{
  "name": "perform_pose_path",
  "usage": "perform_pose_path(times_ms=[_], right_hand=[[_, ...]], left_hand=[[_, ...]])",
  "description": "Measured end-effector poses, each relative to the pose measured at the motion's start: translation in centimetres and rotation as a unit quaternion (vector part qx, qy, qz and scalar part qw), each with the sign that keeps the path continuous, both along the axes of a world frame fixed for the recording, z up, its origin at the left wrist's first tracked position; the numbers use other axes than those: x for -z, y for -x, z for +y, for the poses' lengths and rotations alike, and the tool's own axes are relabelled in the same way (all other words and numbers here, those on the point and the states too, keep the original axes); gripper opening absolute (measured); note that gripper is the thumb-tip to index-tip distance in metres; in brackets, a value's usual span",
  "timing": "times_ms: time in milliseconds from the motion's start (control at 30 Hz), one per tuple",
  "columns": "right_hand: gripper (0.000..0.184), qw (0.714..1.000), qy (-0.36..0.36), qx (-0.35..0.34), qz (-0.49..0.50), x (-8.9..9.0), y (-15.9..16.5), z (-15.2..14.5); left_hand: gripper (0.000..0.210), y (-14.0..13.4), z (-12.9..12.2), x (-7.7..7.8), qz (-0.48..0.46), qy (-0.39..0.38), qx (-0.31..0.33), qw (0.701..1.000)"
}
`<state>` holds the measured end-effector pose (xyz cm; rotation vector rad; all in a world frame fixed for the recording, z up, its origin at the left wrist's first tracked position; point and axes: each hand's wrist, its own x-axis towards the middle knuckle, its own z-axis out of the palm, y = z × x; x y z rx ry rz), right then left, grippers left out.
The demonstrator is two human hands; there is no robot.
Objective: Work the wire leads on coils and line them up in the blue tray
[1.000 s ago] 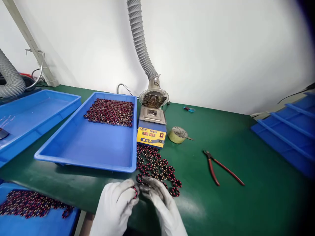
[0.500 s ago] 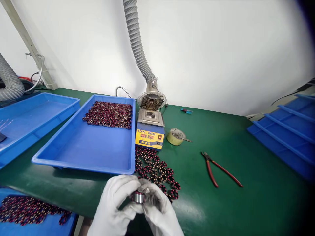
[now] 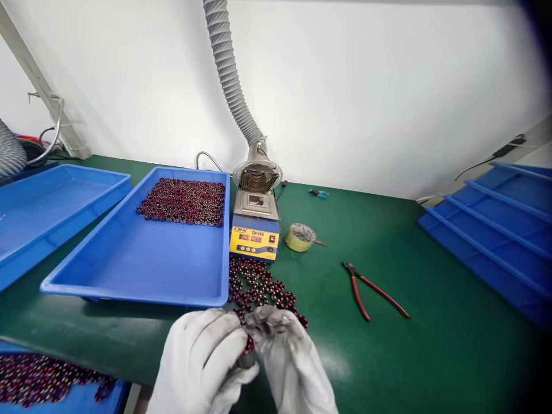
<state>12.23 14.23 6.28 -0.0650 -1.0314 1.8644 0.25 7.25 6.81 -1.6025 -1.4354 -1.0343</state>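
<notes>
My left hand (image 3: 200, 362), in a white glove, grips a small wound motor stator (image 3: 246, 355) between fingers and thumb, near the table's front edge. The stator has a dark ring-shaped body with red on its upper rim. My right hand (image 3: 288, 353), gloved with grey-stained fingertips, is closed right beside the stator's upper edge; whatever its fingers pinch is hidden. Just beyond both hands lies a loose spread of similar stators (image 3: 263, 290) on the green table (image 3: 371, 368).
A blue tray (image 3: 159, 264) holds packed stators at its far end. Behind the loose ones stands a yellow-and-blue solder pot (image 3: 254, 238) under an exhaust hose (image 3: 230, 69). Right of it are a round tin (image 3: 297, 241) and red-handled cutters (image 3: 362, 287). A lower blue tray (image 3: 97, 402) holds more stators.
The stator in my left hand has turned, its shiny side now darker and its red rim showing. My right hand has shifted slightly right and its fingers have changed position. The view has swung slightly right.
</notes>
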Motion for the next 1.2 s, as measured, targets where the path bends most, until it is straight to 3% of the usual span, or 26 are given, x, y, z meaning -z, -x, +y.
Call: perform_pose_path(times_ms=[67,200,400,467,533,633,767,833,967,1033,1133,1200], right_hand=[[0.032,0.999,0.022,-0.008,-0.047,0.6,0.1,-0.2],[0.033,0.987,0.119,-0.075,-0.073,1.6,0.6,-0.3],[0.031,0.979,0.168,-0.105,-0.039,1.4,1.6,-0.4],[0.036,0.979,0.171,-0.110,-0.033,1.5,1.6,-0.3],[0.037,0.977,0.169,-0.120,-0.040,1.8,1.3,-0.3],[0.032,0.971,0.179,-0.154,-0.039,2.1,0.6,-0.2],[0.029,0.972,0.192,-0.131,-0.011,1.5,0.6,-0.6],[0.030,0.973,0.198,-0.118,-0.012,1.0,1.0,-0.9],[0.035,0.972,0.181,-0.143,-0.047,0.8,1.0,-1.0],[0.031,0.974,0.176,-0.132,-0.058,1.1,0.6,-0.9],[0.029,0.982,0.154,-0.088,-0.063,1.2,0.4,-0.8],[0.031,0.987,0.129,-0.066,-0.066,1.2,0.7,-0.7]], left_hand=[[0.023,-0.1,0.0,0.0,0.005,0.000,-0.009,1.000],[0.031,0.0,0.4,-0.3,-0.012,0.008,0.013,1.000],[0.028,1.2,1.4,-0.2,-0.116,0.067,0.207,0.969],[0.025,1.5,1.6,-0.2,-0.208,0.057,0.285,0.934],[0.025,1.8,1.7,-0.3,-0.338,0.066,0.341,0.875],[0.015,2.3,1.4,-0.5,-0.536,0.088,0.321,0.776],[0.023,2.0,1.4,-0.8,-0.583,0.213,0.316,0.718],[0.018,1.3,1.7,-0.8,-0.590,0.216,0.339,0.700],[0.023,0.6,2.1,-0.8,-0.626,0.109,0.367,0.680],[0.027,0.7,2.0,-1.0,-0.645,0.082,0.341,0.679],[0.028,0.7,1.8,-1.2,-0.619,0.157,0.294,0.712],[0.026,0.5,1.8,-1.1,-0.581,0.194,0.300,0.732]])
